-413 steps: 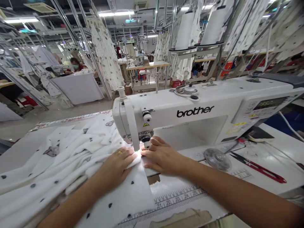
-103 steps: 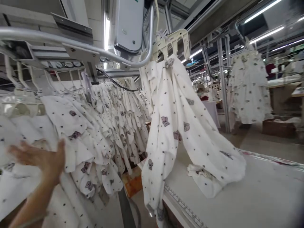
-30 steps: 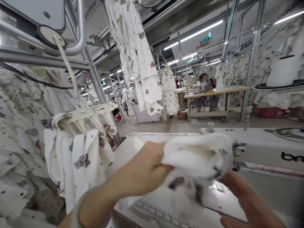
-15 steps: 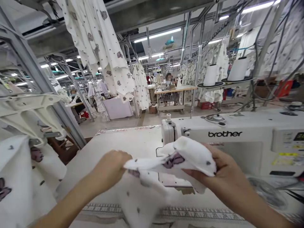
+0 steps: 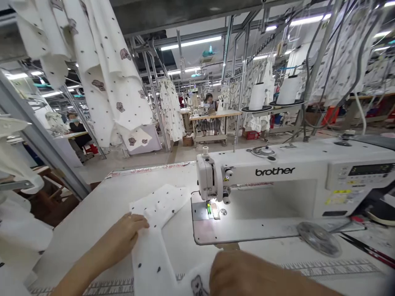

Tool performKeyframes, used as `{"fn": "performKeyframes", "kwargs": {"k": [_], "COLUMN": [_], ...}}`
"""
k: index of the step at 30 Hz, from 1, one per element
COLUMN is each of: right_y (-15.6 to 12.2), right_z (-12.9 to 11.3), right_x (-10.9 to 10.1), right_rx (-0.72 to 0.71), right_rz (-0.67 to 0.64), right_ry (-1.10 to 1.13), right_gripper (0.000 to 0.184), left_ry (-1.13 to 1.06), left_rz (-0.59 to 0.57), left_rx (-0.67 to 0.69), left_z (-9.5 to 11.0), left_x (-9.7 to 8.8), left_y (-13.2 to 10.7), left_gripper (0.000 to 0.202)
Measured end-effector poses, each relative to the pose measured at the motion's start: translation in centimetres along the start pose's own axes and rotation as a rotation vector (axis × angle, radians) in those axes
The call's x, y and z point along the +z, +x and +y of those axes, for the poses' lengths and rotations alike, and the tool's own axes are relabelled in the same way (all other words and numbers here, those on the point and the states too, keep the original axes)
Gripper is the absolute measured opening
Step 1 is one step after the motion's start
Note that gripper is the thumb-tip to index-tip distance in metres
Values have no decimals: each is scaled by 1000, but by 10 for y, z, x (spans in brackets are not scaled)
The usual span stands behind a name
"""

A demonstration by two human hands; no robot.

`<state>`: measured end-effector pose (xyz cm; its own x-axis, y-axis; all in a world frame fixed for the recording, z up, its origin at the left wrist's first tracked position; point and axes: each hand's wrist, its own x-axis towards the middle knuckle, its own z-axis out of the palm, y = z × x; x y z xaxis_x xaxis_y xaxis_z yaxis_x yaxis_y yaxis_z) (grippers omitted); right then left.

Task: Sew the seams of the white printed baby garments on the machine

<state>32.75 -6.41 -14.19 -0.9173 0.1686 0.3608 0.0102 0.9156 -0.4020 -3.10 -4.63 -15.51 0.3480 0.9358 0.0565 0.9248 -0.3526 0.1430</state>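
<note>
A white fabric piece (image 5: 154, 246) with small dark dots and a bear print lies on the white table, left of the sewing machine (image 5: 262, 176). My left hand (image 5: 131, 232) is closed on the left edge of the cloth, fingers curled at it. Low in the view, my right hand (image 5: 236, 271) is a fist at the cloth's near right part, beside the bear print, with its fingertips hidden. The upper end of the cloth stretches toward the machine's lit presser foot (image 5: 209, 208) but lies apart from it.
Dark-bladed scissors (image 5: 364, 246) and a clear round disc (image 5: 319, 238) lie at the right. A ruler strip (image 5: 333, 268) runs along the table's near edge. Printed garments (image 5: 114, 82) hang at upper left. White thread cones (image 5: 286, 89) stand behind the machine. Other people sit farther back.
The cloth, earlier held up between both hands, now lies spread on the table. My right hand has moved down and toward me; my left hand has shifted left and slightly down. The view has turned right.
</note>
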Motion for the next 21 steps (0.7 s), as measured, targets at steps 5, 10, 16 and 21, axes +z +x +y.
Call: {"fn": "performKeyframes", "kwargs": {"k": [5,10,16,21], "right_y": [-9,-17,-35,-34], "right_z": [58,99,98,96], "right_x": [-22,-3,15,0], "right_rx": [109,70,101,135], "right_rz": [9,40,97,204], "right_ry": [89,141,366,92], "right_gripper": [42,32,42,29], "left_ry": [-168,-188,-226,-259], "left_rz": [124,134,38,-36], "left_rx": [-27,-68,107,424], "left_z": [35,44,66,101], "left_x": [12,55,69,66], "left_y": [72,143,106,65], "left_gripper": [42,42,41,50]}}
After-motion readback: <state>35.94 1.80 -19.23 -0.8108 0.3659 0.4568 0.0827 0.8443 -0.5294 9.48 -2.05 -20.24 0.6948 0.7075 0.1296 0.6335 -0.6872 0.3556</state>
